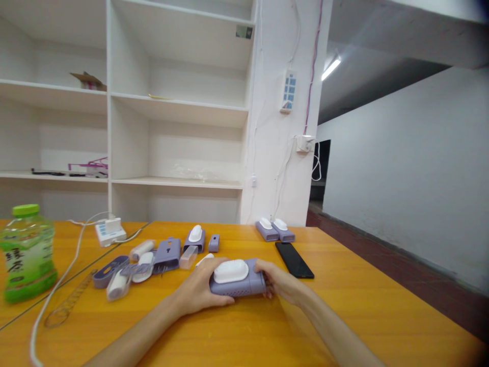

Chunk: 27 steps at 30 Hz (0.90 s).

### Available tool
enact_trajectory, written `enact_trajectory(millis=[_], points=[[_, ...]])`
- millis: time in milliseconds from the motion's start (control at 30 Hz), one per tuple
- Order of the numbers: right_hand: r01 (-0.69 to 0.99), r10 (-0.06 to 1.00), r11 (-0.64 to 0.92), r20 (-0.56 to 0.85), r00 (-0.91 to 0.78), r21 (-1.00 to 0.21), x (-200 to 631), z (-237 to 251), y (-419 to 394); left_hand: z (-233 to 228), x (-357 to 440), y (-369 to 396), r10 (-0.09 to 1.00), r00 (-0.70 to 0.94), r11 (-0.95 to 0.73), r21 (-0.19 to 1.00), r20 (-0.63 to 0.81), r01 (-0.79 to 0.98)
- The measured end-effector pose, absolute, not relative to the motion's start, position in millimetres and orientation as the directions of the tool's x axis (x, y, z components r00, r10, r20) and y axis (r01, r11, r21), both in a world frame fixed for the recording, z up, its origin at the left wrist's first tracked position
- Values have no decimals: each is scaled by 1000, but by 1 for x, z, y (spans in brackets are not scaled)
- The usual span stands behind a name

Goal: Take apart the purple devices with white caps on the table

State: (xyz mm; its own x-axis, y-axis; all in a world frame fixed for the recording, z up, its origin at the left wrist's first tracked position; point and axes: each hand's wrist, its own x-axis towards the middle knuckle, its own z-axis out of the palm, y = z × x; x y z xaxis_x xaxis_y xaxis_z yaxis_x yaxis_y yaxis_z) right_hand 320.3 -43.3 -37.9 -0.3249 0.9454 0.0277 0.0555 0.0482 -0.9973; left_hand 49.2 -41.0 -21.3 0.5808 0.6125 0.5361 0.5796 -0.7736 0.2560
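Both hands hold one purple device with a white top, low over the wooden table, near its middle. The left hand wraps its near end, fingers curled shut around the casing. The right hand grips the far end, fingers closed against the side. The unit looks whole, white cap seated on the purple body.

Two finished-looking units sit side by side at the table's back edge, and a third stands among the parts. To the left lies a scatter of loose parts: purple shells, white caps, a clear piece. Judging by that pile, several units remain unassembled.

A black phone lies just right of the hands. A green bottle stands at far left, near a white power strip.
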Motion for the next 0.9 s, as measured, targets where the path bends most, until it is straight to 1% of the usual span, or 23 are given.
enact_trajectory(millis=[200, 300, 400, 500, 600, 733, 900], points=[[114, 975, 82, 56, -217, -990, 312, -46, -41, -22, 49, -42, 566, 606, -794, 172, 559, 583], [126, 982, 107, 85, -169, -986, 310, -48, -39, -24, 48, -41, 564, 593, -793, 177, 574, 583], [122, 986, 116, 99, -136, -986, 310, -49, -36, -24, 47, -39, 582, 575, -785, 213, 575, 582], [112, 986, 101, 85, -143, -989, 313, -47, -33, -24, 47, -38, 618, 548, -765, 270, 564, 585], [105, 980, 68, 47, -192, -992, 318, -44, -32, -21, 50, -38, 622, 543, -767, 298, 564, 569], [97, 973, 39, 15, -231, -994, 327, -44, -29, -20, 55, -38, 620, 547, -768, 293, 563, 569], [102, 981, 27, 7, -193, -994, 342, -48, -24, -19, 49, -34, 640, 500, -726, 247, 584, 641]])
